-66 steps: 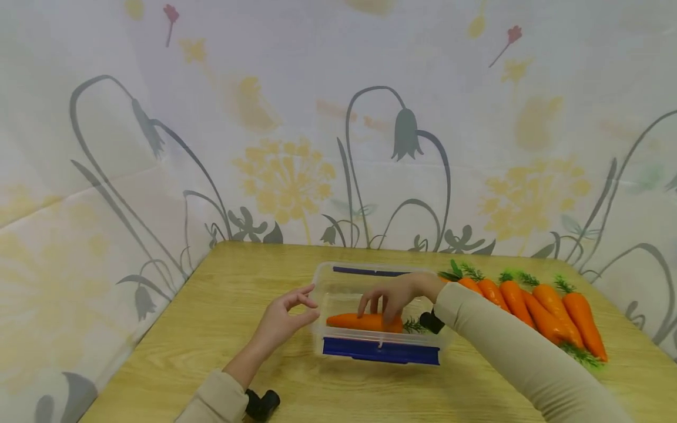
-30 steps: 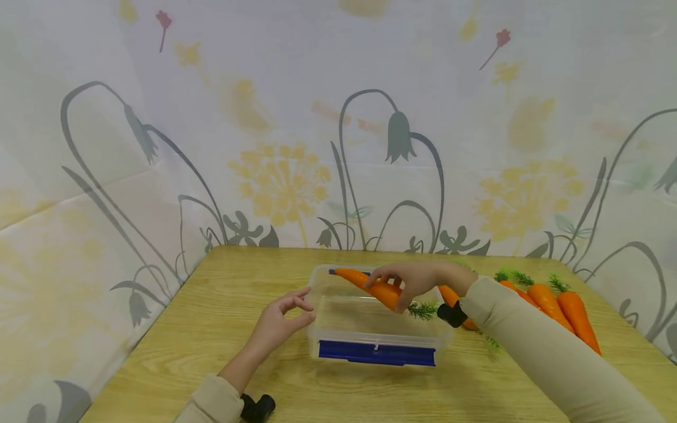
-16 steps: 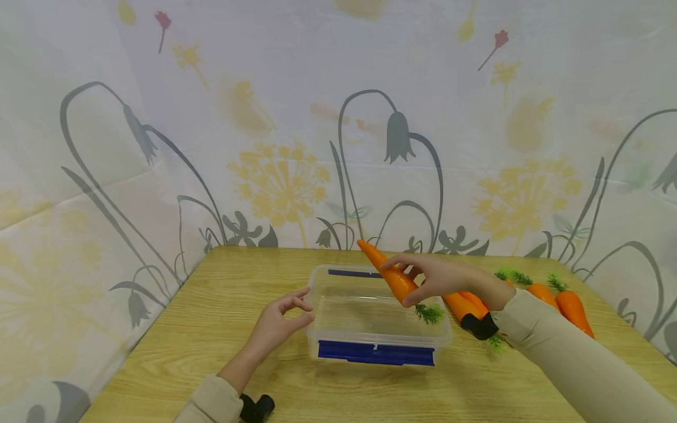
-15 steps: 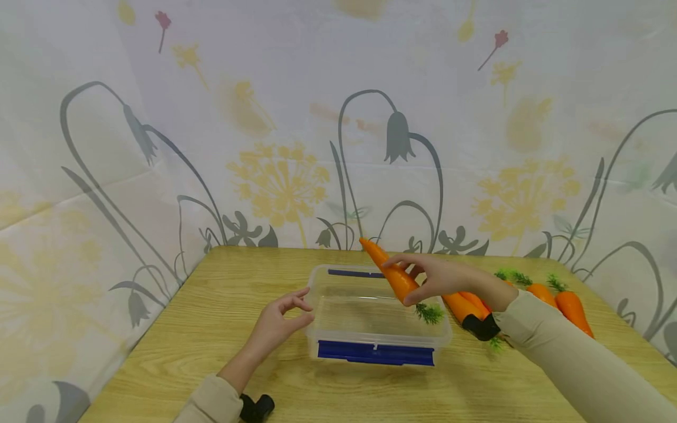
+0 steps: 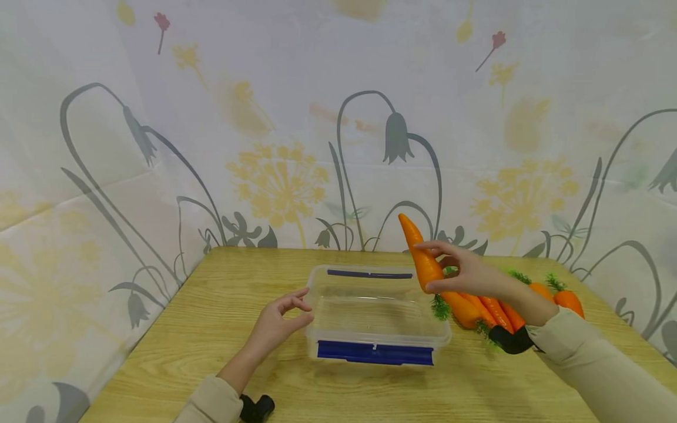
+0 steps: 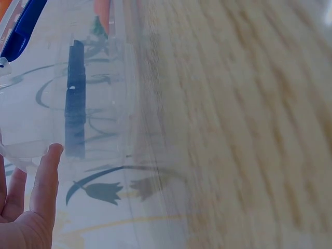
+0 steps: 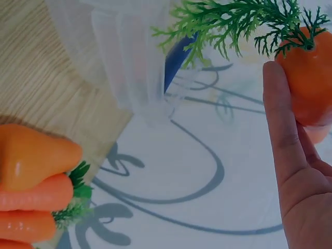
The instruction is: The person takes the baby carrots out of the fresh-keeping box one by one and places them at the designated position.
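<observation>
My right hand (image 5: 473,275) pinches an orange carrot (image 5: 425,261) between thumb and fingers, tip up, above the right end of a clear plastic box (image 5: 370,338) with blue clips. The green leaves (image 7: 233,26) hang below the carrot's thick end in the head view. My left hand (image 5: 280,322) is at the left side of the box, fingers relaxed and slightly bent. In the left wrist view its fingertips (image 6: 54,150) lie close to the box's corner; whether they touch it I cannot tell. No carrot shows inside the box.
Several more carrots (image 5: 494,308) lie in a row on the wooden table (image 5: 233,282), right of the box and partly behind the right forearm. A patterned curtain (image 5: 296,117) stands behind the table. A black wrist camera (image 5: 257,408) sits at the left sleeve.
The right hand has lifted the carrot out of the box and carried it up and right, turning its tip upward. The left hand has stayed at the box's left side.
</observation>
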Demonstrator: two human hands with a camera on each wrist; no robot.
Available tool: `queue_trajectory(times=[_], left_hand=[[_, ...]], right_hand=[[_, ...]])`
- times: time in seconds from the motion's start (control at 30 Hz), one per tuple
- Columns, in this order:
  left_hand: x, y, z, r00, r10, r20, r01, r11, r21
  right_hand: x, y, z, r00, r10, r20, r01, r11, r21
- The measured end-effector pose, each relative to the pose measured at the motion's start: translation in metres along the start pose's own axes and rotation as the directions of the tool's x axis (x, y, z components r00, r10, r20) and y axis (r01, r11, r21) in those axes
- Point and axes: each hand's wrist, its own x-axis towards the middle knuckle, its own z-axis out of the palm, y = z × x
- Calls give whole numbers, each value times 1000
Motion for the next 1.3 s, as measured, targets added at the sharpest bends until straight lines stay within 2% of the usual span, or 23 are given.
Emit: queue_trajectory(times=[0.1, 0.5, 0.7, 0.97, 1.1, 1.2, 1.3], left_hand=[[0, 0, 0, 1000, 1, 1, -1, 1000, 1], [-1, 0, 0, 1000, 1, -4, -1, 1000, -4], [-1, 0, 1, 1000, 1, -7, -1, 1000, -1], [0, 0, 1, 1000, -1, -9, 1, 1000, 4], [0, -1, 2, 1000, 0, -11, 0, 1000, 7], [1, -2, 2, 1000, -1, -10, 1, 1000, 7], [1, -2, 1, 1000, -2, -7, 2, 1000, 5]], right_hand=[[-9, 3, -6, 999, 20, -38, -20, 1000, 13], [-47, 12, -25, 991, 34, -129, -46, 995, -84], [-66, 25, -33, 983, 21, -182, -45, 990, -133], [-92, 43, -45, 962, 85, -260, -143, 966, -213], [-106, 57, -52, 956, 83, -282, -139, 973, -182], [-116, 69, -58, 948, 119, -295, -175, 969, -173], [-125, 80, -64, 935, 158, -317, -229, 952, -201]])
